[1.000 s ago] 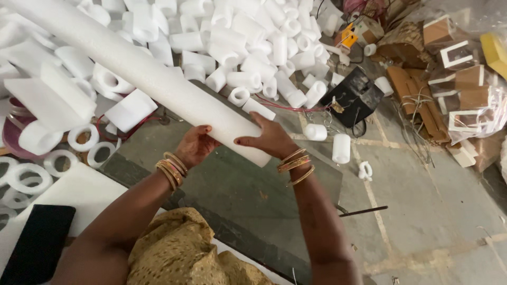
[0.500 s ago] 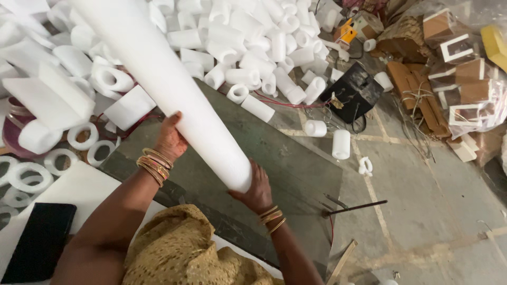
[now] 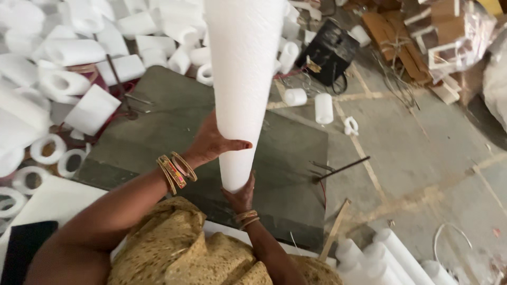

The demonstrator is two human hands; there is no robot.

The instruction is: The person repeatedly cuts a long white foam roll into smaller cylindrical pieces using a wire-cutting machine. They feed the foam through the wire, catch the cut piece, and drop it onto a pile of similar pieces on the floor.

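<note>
A long white foam cylinder (image 3: 243,79) stands nearly upright in front of me, its top out of the frame. My left hand (image 3: 211,142), with bangles on the wrist, grips its side about a third of the way up. My right hand (image 3: 241,196) cups the bottom end from below. Under the cylinder lies a dark grey slab (image 3: 211,132) on the floor.
A heap of white foam tubes and rings (image 3: 68,58) fills the left and back. A black box (image 3: 330,50) and wooden frames (image 3: 438,42) sit at the back right. A thin metal rod (image 3: 340,169) lies by the slab. More white tubes (image 3: 391,258) lie at the bottom right.
The cylinder has swung from a slant to almost upright. My right hand has slid under its lower end, and my left hand has shifted onto its side.
</note>
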